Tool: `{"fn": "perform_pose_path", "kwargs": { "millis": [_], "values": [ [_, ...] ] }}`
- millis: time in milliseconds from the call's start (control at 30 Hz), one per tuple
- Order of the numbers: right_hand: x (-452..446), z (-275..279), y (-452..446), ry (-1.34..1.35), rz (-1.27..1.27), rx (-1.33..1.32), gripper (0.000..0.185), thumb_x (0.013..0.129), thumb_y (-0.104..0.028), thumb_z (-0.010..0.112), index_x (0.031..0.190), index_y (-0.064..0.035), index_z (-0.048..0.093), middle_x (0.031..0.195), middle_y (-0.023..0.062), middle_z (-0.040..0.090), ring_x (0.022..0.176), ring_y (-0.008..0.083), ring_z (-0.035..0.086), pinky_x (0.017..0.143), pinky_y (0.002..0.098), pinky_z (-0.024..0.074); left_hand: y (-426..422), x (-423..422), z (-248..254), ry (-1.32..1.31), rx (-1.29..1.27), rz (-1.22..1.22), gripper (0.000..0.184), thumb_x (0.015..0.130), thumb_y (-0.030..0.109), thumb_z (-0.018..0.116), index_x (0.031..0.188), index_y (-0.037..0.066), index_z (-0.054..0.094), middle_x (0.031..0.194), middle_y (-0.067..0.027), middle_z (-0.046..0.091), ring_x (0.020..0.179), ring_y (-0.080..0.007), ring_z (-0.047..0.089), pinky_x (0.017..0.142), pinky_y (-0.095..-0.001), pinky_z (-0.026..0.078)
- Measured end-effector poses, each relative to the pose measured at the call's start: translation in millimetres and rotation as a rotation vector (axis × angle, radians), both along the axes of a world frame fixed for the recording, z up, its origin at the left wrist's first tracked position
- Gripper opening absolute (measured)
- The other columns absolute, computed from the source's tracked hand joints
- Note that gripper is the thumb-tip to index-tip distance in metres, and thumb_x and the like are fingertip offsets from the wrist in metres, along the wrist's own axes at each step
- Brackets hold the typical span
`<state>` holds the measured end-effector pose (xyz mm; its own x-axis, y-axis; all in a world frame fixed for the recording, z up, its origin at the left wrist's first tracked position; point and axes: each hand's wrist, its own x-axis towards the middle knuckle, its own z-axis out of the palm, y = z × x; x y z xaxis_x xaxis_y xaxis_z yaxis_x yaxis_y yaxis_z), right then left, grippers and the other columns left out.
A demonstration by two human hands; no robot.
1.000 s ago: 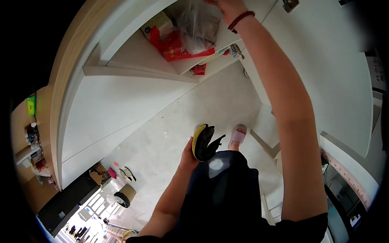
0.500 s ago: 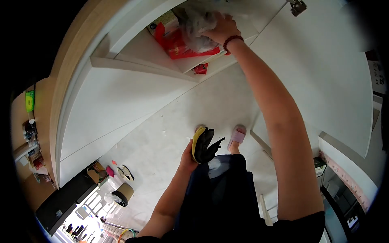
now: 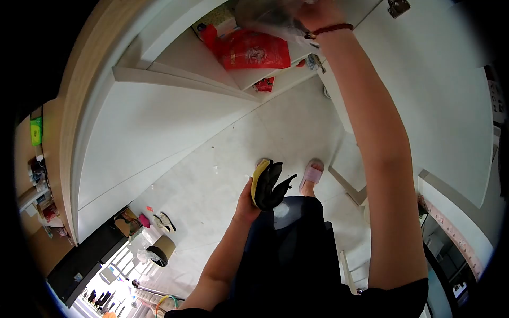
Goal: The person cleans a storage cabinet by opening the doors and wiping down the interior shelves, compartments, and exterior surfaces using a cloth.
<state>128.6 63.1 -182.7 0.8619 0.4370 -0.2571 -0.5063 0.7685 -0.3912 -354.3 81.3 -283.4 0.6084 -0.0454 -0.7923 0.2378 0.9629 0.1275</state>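
Fingers of the left hand point(image 3: 245, 204) are closed around a black and yellow item point(image 3: 269, 192), held above the knee about where it was half a second ago. The right hand point(image 3: 319, 14), far in the scene, has moved up and away with the clear plastic bag point(image 3: 269, 12); its fingers are blurred and partly cut off, so I cannot tell how firmly they grip. That bag earlier covered part of the red bag point(image 3: 260, 52), whose printed front now shows on the shelf point(image 3: 193, 64). Behind the red bag sits a patterned box point(image 3: 221, 25), partly hidden. Below the shelf lies a small red packet point(image 3: 264, 85). The right forearm crosses in front of the white door point(image 3: 445, 100), screening part of it. On the floor point(image 3: 207, 164) are a foot in a pink slipper point(image 3: 313, 173) and, at left, shoes point(image 3: 165, 222) near a bin point(image 3: 161, 249).
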Motion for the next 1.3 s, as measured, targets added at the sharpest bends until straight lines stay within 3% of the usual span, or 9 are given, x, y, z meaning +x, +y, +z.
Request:
{"fn": "perform_pose_path", "kwargs": {
  "millis": [67, 300, 567, 633, 800, 933, 1167, 1200, 1300],
  "values": [
    [31.5, -53.5, -20.5, -0.269, 0.125, 0.317, 0.014, 0.097, -0.023, 0.046, 0.093, -0.0119, 0.055, 0.083, 0.0055, 0.059, 0.077, 0.0245, 0.06, 0.07, 0.0382, 0.0517, 0.0, 4.4, 4.5, -0.013, -0.004, -0.001, 0.049, 0.101, 0.04, 0.038, 0.137, 0.007, 0.045, 0.133, -0.0071, 0.055, 0.121, -0.0203, 0.052, 0.105, -0.0358, 0.04],
    [-47.5, 41.0, -1.2, -0.056, 0.001, 0.285, 0.031, 0.099, -0.021, 0.039, 0.116, -0.001, 0.055, 0.116, 0.0124, 0.063, 0.111, 0.0298, 0.058, 0.101, 0.0451, 0.0434, 4.9, 26.0, 21.8, -0.106, -0.003, -0.064, 0.047, 0.102, 0.036, 0.037, 0.138, 0.006, 0.044, 0.132, -0.0091, 0.055, 0.12, -0.0212, 0.053, 0.104, -0.0361, 0.041],
    [-57.8, 25.1, 49.3, -0.116, -0.052, 0.192, 0.032, 0.093, -0.026, 0.048, 0.115, -0.0058, 0.059, 0.115, 0.008, 0.065, 0.104, 0.0283, 0.062, 0.096, 0.0428, 0.0464, 42.7, 158.7, 64.7, -0.551, 0.111, -0.065, 0.066, 0.1, 0.05, 0.035, 0.147, 0.004, 0.028, 0.141, -0.0154, 0.047, 0.125, -0.029, 0.049, 0.104, -0.0398, 0.042],
    [-83.2, 55.7, 42.5, 0.157, 0.1, 0.18, 0.037, 0.089, -0.028, 0.056, 0.117, -0.0024, 0.058, 0.114, 0.0115, 0.065, 0.102, 0.0293, 0.062, 0.093, 0.0384, 0.0477, 59.9, 195.5, 79.0, -0.586, 0.211, -0.093, 0.071, 0.098, 0.057, 0.033, 0.145, 0.004, 0.032, 0.139, -0.0144, 0.048, 0.124, -0.0272, 0.05, 0.103, -0.0391, 0.043],
    [-102.0, 58.2, 58.8, -0.01, 0.014, 0.282, 0.025, 0.092, -0.017, 0.054, 0.112, -0.0031, 0.059, 0.109, 0.0061, 0.064, 0.105, 0.0184, 0.058, 0.097, 0.0342, 0.0426, 88.3, 247.9, 88.9, -0.43, 0.56, -0.077, 0.046, 0.102, 0.038, 0.036, 0.136, 0.007, 0.046, 0.129, -0.0099, 0.057, 0.118, -0.0243, 0.056, 0.102, -0.038, 0.045],
    [-96.4, 59.2, 51.9, -0.013, 0.107, 0.161, 0.026, 0.09, -0.018, 0.056, 0.113, -0.0039, 0.058, 0.11, 0.0049, 0.062, 0.103, 0.0176, 0.056, 0.092, 0.0338, 0.042, 101.2, 281.7, 81.6, -0.459, 0.742, -0.077, 0.045, 0.1, 0.037, 0.043, 0.136, 0.01, 0.045, 0.126, -0.0091, 0.058, 0.117, -0.0225, 0.057, 0.098, -0.037, 0.049],
    [-84.6, 1.1, 53.2, -0.532, -0.128, -0.295, 0.027, 0.092, -0.023, 0.054, 0.11, -0.0047, 0.058, 0.103, 0.0042, 0.06, 0.098, 0.0156, 0.054, 0.087, 0.0318, 0.0428, 113.8, 320.0, 70.2, -0.312, 0.917, -0.1, 0.047, 0.097, 0.037, 0.049, 0.133, 0.007, 0.046, 0.124, -0.0092, 0.058, 0.115, -0.023, 0.057, 0.093, -0.0364, 0.051],
    [-83.9, -1.8, 50.4, -0.608, -0.186, -0.311, 0.027, 0.091, -0.024, 0.055, 0.109, -0.0047, 0.057, 0.103, 0.0043, 0.06, 0.099, 0.0161, 0.054, 0.087, 0.0318, 0.0432, 117.7, 318.0, 66.0, -0.303, 0.89, -0.08, 0.038, 0.092, 0.022, 0.056, 0.125, 0.006, 0.049, 0.118, -0.0054, 0.056, 0.107, -0.0164, 0.059, 0.087, -0.0296, 0.05],
    [-74.7, 12.4, 42.9, -0.224, -0.058, 0.083, 0.026, 0.09, -0.02, 0.056, 0.11, -0.0033, 0.056, 0.105, 0.0055, 0.06, 0.101, 0.0188, 0.055, 0.087, 0.0327, 0.045, 119.0, 323.6, 67.5, -0.456, 1.296, -0.232, 0.045, 0.091, 0.023, 0.058, 0.13, 0.003, 0.046, 0.124, -0.0084, 0.053, 0.116, -0.0184, 0.053, 0.093, -0.0301, 0.046]
  ]
}}
